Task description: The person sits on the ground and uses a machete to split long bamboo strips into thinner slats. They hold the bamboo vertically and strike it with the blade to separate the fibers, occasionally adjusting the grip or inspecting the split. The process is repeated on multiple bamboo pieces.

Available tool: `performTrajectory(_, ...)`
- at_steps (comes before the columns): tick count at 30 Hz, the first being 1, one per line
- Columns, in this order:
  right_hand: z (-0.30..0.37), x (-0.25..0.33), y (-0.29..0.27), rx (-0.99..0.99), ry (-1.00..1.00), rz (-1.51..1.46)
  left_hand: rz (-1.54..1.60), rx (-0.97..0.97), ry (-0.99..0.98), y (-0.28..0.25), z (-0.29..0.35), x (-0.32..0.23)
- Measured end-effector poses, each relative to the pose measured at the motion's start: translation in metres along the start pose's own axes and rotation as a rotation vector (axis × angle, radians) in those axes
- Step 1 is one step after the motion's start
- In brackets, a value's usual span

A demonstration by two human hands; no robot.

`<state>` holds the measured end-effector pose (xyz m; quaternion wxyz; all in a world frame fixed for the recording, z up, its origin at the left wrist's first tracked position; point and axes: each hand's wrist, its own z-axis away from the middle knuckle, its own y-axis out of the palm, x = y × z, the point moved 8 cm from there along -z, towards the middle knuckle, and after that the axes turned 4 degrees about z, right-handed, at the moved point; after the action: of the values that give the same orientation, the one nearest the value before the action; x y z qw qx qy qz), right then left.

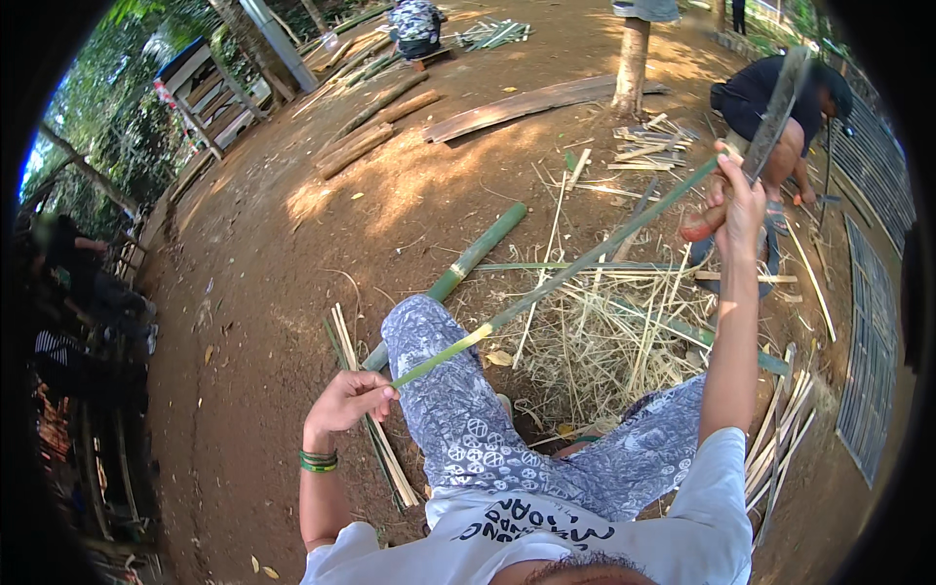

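Note:
A long green bamboo strip (pixel 575 268) stretches slantwise across the view, over my bent left knee. My left hand (pixel 349 398) pinches its near end between thumb and fingers. Up at the right, my right hand (pixel 741 200) is closed round the handle of a machete (pixel 778 122), its broad blade pointing up and away. The handle's reddish butt shows below my fist. The strip's far end meets my right thumb and fingertips beside the handle; whether they also pinch it is hard to see. A thick green bamboo pole (pixel 487 242) lies on the ground beyond my left knee.
Pale bamboo shavings (pixel 604 341) pile up before my legs. Split strips (pixel 366 409) lie by my left hand, more strips (pixel 780 429) at the right. Close beyond the blade a person (pixel 770 97) squats. Slatted bamboo panels (pixel 868 351) lie far right, logs (pixel 370 136) farther off.

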<state>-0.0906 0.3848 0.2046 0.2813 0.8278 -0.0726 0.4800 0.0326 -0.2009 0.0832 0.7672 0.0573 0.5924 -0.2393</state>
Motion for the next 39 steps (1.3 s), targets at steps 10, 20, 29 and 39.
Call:
performTrajectory(10, -0.027, -0.117, -0.114, -0.194, 0.225, -0.215, 0.145, -0.339, 0.176, -0.120, 0.091, -0.026)
performTrajectory(20, 0.036, -0.256, -0.090, -0.065, 0.559, 0.122, 0.828, -0.666, 1.051, -0.123, 0.065, -0.146)
performTrajectory(29, 0.131, -0.362, -0.044, 0.213, 1.015, 0.137, 0.849, -0.039, 1.494, -0.105, 0.023, -0.272)
performTrajectory(39, 0.158, -0.387, -0.040, 0.375, 1.008, 0.491, 0.830, -0.151, 1.362, -0.080, -0.022, -0.343)
